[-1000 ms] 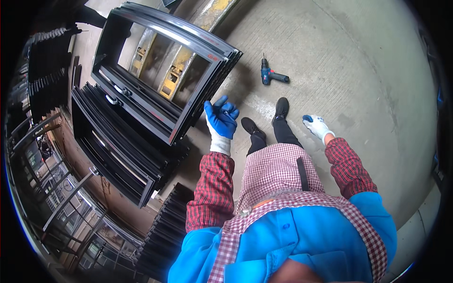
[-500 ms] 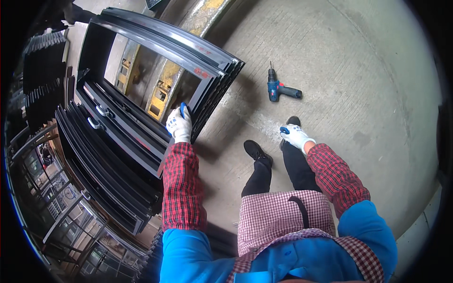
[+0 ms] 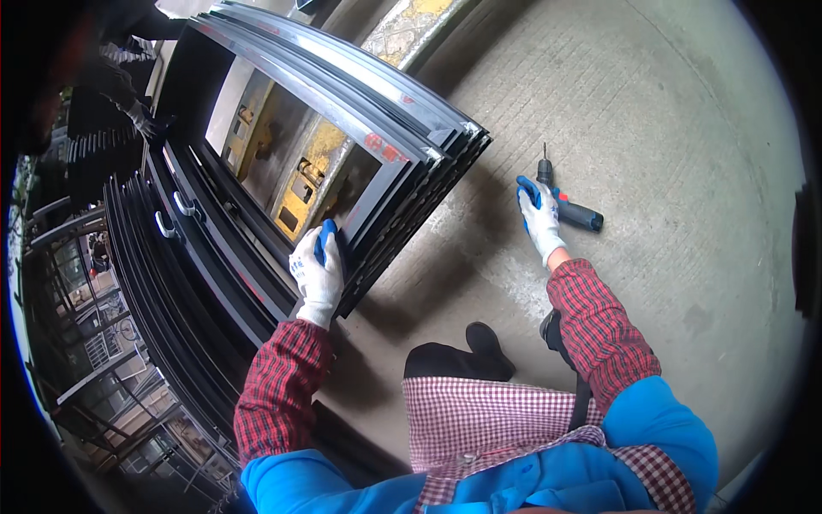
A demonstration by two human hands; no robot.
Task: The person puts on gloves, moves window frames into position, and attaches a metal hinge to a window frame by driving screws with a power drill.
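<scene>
the left hand is at the near corner of the stacked frames, perhaps steadying them; whether its fingers grip is unclear. the right hand, fingers loosely parted, seems empty beside the drill, which lies on the floor apart from the frames' edge, with room rightward.

Soft light on the grey concrete floor, white shine on black rectangular metal frames at eleven o'clock, dark shadow beside them, black bendy edges

Right grip nearer the drill
</scene>
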